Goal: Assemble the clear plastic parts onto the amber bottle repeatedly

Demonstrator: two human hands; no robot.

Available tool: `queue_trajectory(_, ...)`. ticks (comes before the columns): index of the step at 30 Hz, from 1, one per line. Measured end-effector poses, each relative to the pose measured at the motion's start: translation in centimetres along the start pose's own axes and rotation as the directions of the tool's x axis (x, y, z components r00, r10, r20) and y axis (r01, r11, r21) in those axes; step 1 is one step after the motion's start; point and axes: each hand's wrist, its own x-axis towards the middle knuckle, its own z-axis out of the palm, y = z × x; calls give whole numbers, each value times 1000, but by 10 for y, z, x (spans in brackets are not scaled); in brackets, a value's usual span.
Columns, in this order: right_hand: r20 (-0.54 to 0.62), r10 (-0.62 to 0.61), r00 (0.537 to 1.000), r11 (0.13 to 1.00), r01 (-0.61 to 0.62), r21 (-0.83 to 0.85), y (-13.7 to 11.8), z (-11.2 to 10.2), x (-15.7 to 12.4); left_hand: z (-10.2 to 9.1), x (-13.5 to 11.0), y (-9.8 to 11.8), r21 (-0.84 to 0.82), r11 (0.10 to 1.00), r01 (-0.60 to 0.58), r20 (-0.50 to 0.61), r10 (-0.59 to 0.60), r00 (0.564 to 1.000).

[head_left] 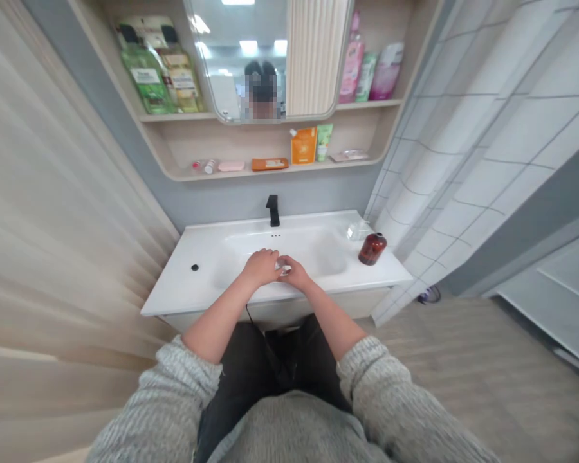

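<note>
Holds a small clear object [284,268], partly hidden, between bare left hand [262,267] and bare right hand [296,274], over a smooth white basin [327,251], in front of an angular black faucet [273,211]. Clamps right thumb and fingers round it; cannot tell, with left fingertips out of sight, whether clamped or apart. Faces, right of the faucet, a glossy red-brown bottle [372,249] near a clear container [358,231]; above the faucet, an orange pouch [303,146] on a pale shelf [251,138].
</note>
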Motion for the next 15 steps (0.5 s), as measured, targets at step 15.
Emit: queue_trajectory(15, 7, 31, 1000, 999, -31, 25, 6, 2, 0, 3, 5, -6, -42, 989, 144, 85, -140, 986)
